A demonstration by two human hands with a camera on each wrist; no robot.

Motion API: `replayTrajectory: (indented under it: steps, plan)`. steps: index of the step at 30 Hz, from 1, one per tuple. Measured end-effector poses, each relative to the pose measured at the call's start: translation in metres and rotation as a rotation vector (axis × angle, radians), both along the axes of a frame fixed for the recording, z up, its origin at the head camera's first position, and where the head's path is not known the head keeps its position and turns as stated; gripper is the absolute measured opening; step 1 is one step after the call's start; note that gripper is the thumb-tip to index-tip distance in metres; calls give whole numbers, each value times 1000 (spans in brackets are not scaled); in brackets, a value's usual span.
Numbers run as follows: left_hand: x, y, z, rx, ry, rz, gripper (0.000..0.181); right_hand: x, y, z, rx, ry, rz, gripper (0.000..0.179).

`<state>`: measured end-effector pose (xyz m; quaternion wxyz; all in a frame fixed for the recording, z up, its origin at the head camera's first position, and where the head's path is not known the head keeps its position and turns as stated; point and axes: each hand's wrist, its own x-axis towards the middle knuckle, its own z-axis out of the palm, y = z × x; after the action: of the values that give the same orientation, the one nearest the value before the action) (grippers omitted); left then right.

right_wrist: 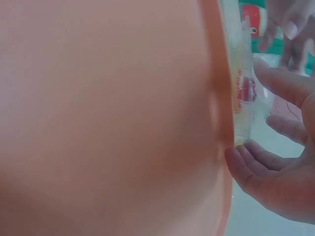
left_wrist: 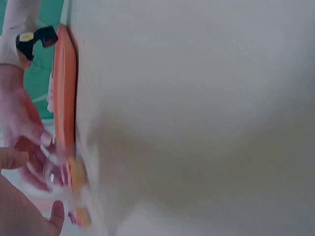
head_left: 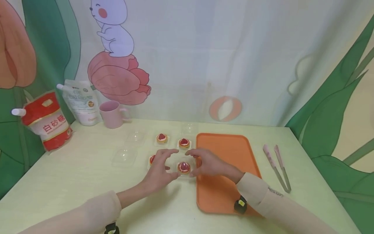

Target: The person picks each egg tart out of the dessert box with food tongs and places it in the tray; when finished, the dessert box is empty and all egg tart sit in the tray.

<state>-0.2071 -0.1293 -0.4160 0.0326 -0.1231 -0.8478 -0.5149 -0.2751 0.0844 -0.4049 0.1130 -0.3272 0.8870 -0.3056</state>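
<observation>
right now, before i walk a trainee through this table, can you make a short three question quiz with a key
1. Count: how many berry-topped tarts show in the head view?

2. True or false: the tongs lie on the table to the right of the orange tray.

3. Pick one: in the head view, what sits between the left hand and the right hand?
a) a mug
b) the near right tart
c) a red pouch

Key:
1. Four, one of them partly hidden by the left hand.
2. True.
3. b.
</observation>
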Motion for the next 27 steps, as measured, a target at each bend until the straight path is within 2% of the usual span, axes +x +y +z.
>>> replayTrajectory:
  steps: [3, 5, 10, 14, 17, 21, 27]
  plan:
    - [-11, -8, 4, -116, 96, -58, 68, 1, -1, -1, -11, 25, 6, 66]
    - [-19, -13, 5, -203, 136, -93, 71, 1, -1, -2, -14, 43, 11, 68]
    - [-34, -21, -2, -363, 153, -162, 83, 2, -2, -7, -19, 63, 18, 73]
    - [-33, -17, -8, -461, 142, -187, 87, 3, -2, -9, -24, 61, 12, 71]
    - [-31, -11, -8, -502, 124, -191, 86, 3, -3, -10, -23, 48, 2, 70]
    - [-32, -7, -8, -538, 102, -177, 81, 3, -3, -11, -18, 33, -1, 71]
    - [-32, -4, -9, -562, 101, -139, 72, 4, -5, -11, 1, 85, 27, 72]
